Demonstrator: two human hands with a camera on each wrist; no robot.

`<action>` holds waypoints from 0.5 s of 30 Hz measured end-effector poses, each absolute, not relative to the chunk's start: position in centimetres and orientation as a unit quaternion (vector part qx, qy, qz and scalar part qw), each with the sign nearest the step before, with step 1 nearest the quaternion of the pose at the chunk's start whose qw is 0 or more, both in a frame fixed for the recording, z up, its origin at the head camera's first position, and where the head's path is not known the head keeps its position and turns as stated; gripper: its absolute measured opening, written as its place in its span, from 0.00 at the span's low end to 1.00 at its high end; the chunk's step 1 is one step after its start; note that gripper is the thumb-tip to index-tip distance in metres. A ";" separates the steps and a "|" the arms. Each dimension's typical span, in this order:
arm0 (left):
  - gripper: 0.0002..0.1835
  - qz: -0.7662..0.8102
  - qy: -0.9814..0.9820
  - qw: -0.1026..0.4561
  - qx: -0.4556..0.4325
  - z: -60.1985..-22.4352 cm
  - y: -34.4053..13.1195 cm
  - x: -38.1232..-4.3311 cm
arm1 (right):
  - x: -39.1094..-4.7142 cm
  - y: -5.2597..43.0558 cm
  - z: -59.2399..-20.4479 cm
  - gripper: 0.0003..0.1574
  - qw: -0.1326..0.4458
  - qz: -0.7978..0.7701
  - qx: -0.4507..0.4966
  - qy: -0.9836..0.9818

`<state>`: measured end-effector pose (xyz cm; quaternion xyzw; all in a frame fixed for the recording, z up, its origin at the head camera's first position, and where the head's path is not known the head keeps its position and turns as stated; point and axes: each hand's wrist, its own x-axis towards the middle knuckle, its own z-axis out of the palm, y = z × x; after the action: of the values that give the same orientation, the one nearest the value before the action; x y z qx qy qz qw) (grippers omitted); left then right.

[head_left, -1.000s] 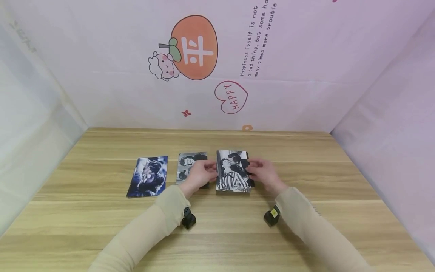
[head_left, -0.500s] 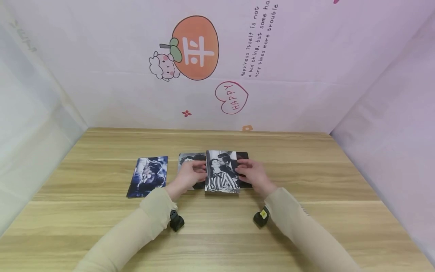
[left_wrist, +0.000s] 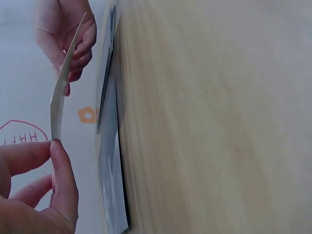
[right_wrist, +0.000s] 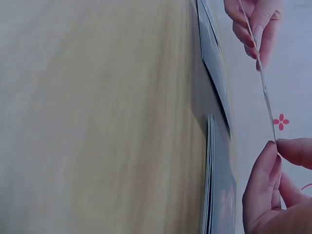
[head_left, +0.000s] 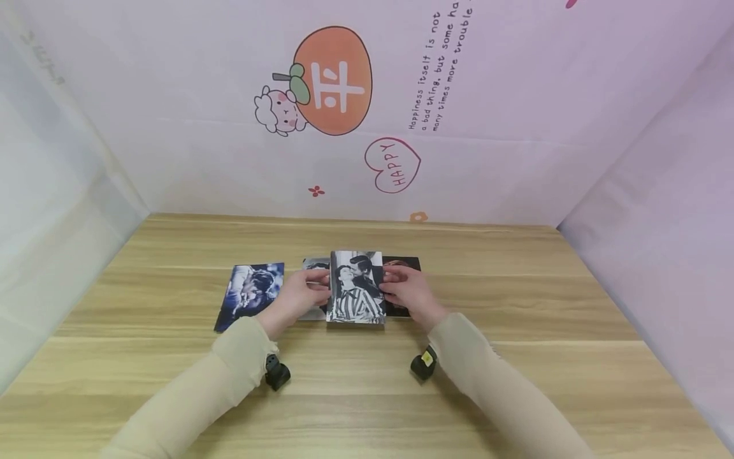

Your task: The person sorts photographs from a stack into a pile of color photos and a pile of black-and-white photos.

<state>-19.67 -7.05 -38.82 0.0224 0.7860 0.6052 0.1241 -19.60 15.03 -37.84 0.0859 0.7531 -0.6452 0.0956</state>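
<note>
Pinching a photo edgewise; fingers of both hands

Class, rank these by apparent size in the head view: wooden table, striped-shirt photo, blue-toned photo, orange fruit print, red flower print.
1. Wooden table
2. Orange fruit print
3. Striped-shirt photo and blue-toned photo: too alike to rank; one is lifted, the other partly hidden.
4. Red flower print

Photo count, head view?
4 visible: blue-toned paper photo, far left; grey photo, left of centre; black-and-white striped-shirt photo, held centrally; dark photo, right. More may hide beneath.
</note>
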 end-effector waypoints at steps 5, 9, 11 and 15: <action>0.28 0.584 0.803 0.116 0.025 -38.5 -8.1 -19.6 | -19.8 14.0 -37.6 0.27 0.090 -0.632 0.082 0.766; 0.28 0.556 0.823 0.111 0.037 -38.3 -9.0 -19.5 | -20.1 13.2 -37.7 0.28 0.089 -0.623 0.075 0.773; 0.28 0.541 0.833 0.108 0.043 -38.2 -9.4 -19.5 | -20.2 12.9 -37.8 0.28 0.090 -0.626 0.069 0.772; 0.27 0.527 0.842 0.103 0.042 -37.9 -10.0 -19.5 | -20.2 12.3 -37.7 0.29 0.093 -0.626 0.055 0.773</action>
<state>-19.47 -9.97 -37.92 0.0423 0.8423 0.5274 0.1027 -20.22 12.26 -37.73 0.0546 0.7727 -0.6255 0.0931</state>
